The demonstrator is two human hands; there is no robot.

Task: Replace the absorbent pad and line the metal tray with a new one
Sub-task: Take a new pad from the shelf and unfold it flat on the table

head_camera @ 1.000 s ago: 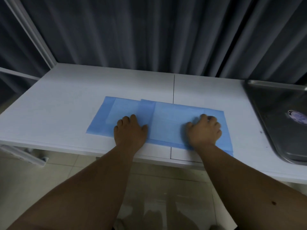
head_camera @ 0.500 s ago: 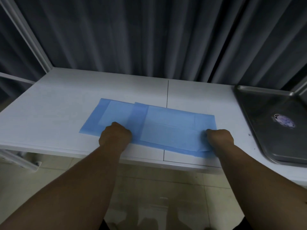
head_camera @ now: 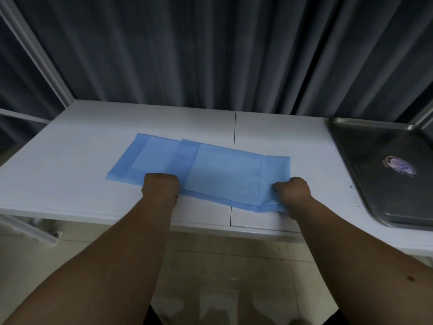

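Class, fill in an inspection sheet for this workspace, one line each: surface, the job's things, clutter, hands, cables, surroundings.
Surface: white table with a seam down the middle.
Job's things: folded blue pad lies flat near the front edge; metal tray at the right, unlined, with a round sticker inside.
Clutter: nothing seen.
Hands: left hand and right hand each grip the pad's near edge.
Cables: nothing seen.
Surroundings: dark curtain behind; tiled floor below.
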